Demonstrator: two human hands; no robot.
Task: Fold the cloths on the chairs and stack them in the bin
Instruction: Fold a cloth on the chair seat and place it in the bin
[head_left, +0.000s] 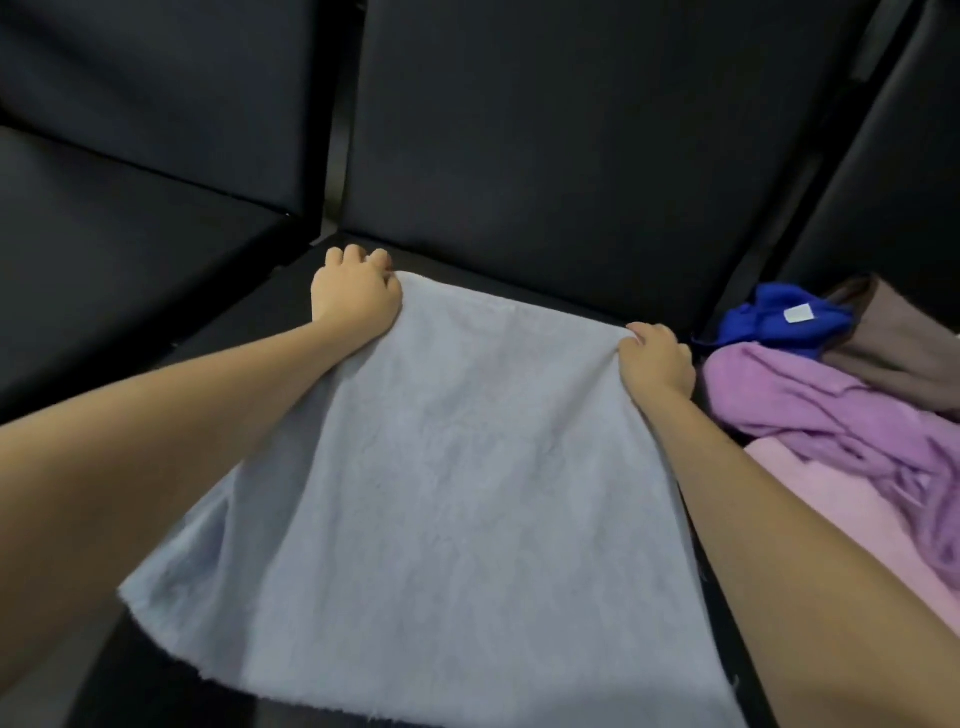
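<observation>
A pale blue cloth (431, 499) lies spread across a black chair seat (519, 283). The left hand (356, 291) and right hand (657, 358) each grip a far corner. Purple (810, 410), royal-blue (769, 322), brown (893, 338) and pink (852, 514) cloths lie piled on the neighbouring seat, right.

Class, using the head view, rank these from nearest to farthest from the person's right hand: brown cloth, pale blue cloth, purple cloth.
1. The pale blue cloth: the right hand grips its far right corner.
2. The purple cloth: heaped just right of that hand.
3. The brown cloth: farther right, beyond the purple one.
</observation>
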